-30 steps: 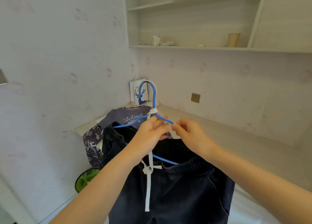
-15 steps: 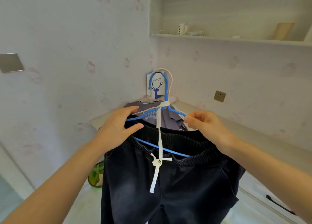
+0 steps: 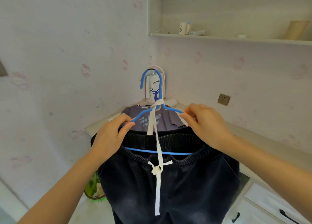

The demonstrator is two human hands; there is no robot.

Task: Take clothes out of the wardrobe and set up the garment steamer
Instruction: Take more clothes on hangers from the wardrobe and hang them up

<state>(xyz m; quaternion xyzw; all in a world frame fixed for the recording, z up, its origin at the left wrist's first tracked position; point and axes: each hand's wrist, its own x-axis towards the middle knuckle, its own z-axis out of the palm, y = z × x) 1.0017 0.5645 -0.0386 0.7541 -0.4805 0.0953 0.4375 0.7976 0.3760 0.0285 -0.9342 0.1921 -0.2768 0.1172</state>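
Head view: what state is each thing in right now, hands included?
Left hand: grips the hanger's left arm.
Right hand: pinches its right arm.
Blue hanger: held up, upright.
Dark trousers: hanging from the hanger.
White drawstring: knotted, looped round the hanger's neck.
Purple shirt: behind, on a pink hanger.

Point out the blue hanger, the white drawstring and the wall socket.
Hanger (image 3: 158,151): head view, on its bottom bar.
Drawstring (image 3: 157,190): head view, on the hanging tail.
Socket (image 3: 223,99): head view, on its faceplate.

Soft, even daylight; wide-angle bending at edges, slight blur.
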